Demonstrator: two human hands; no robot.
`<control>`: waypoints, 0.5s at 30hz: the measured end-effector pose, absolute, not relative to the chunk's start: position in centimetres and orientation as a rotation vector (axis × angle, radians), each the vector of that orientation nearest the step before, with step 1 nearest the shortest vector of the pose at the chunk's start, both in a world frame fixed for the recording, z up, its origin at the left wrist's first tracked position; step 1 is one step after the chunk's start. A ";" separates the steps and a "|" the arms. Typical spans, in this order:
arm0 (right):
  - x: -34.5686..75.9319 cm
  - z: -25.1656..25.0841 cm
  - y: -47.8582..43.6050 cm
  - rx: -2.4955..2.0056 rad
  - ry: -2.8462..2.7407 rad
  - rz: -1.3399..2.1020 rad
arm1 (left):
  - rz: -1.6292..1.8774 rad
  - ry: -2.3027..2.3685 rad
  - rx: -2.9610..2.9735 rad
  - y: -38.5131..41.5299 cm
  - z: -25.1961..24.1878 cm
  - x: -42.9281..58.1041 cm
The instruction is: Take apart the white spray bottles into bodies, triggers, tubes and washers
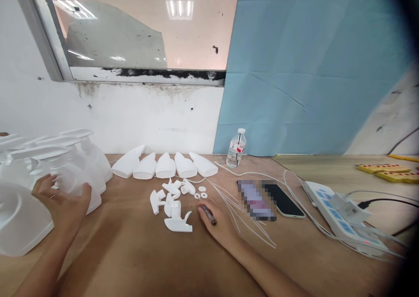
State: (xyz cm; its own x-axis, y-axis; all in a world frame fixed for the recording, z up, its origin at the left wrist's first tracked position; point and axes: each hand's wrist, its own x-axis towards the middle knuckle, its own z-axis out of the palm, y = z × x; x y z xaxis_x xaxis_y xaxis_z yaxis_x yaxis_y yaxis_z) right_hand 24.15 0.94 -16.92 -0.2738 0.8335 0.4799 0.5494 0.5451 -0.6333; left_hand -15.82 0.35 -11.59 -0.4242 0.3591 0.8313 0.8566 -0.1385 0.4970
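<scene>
My left hand [63, 203] is at the left, fingers spread and curved in front of translucent white plastic spray bottles [93, 168]; whether it presses on one I cannot tell. My right hand [216, 222] is closed around a short brown pen-like tool [209, 215], its tip close to a small white ring [197, 196]. Two more white discs [202, 188] lie beside that ring. Several white trigger spray heads [178, 225] lie loosely between my hands. Behind them stands a row of white tapered plastic pieces [165, 166]. Thin white tubes [225, 199] lie right of my right hand.
A labelled water bottle [235, 149] stands by the wall. Two phones [286, 201] lie on the brown tabletop [140, 253], one blurred out. At the right, a power strip [340, 216] carries plugs and cables, with yellow pieces [393, 174] beyond. A blue sheet [294, 70] covers part of the wall.
</scene>
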 end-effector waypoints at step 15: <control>23.8 -16.7 0.5 -1.105 -1.725 0.610 | -1.277 -1.525 -1.353 0.2 -13.5 -14.7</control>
